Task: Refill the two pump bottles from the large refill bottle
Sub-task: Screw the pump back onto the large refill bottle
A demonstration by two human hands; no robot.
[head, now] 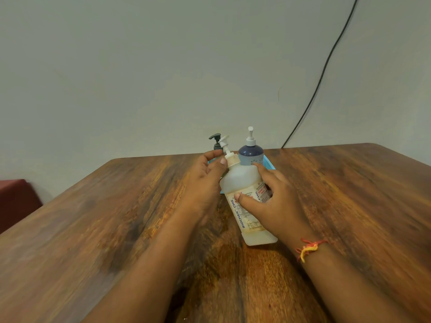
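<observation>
Both hands [275,201] around tilted large refill bottle [247,206], fingers curled.

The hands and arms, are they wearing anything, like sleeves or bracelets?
No sleeves show: both forearms are bare. The right wrist wears a thread bracelet, red-orange with a yellow knotted tuft. The left hand and right hand have no rings or gloves that I can see.

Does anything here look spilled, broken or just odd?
No spill or damage shows. The only askew thing is the large white bottle, tilted in the right hand while the left hand reaches for its pump collar. Its label looks stained and yellowed. The blue bottle and the dark pump bottle stand upright behind it.
</observation>
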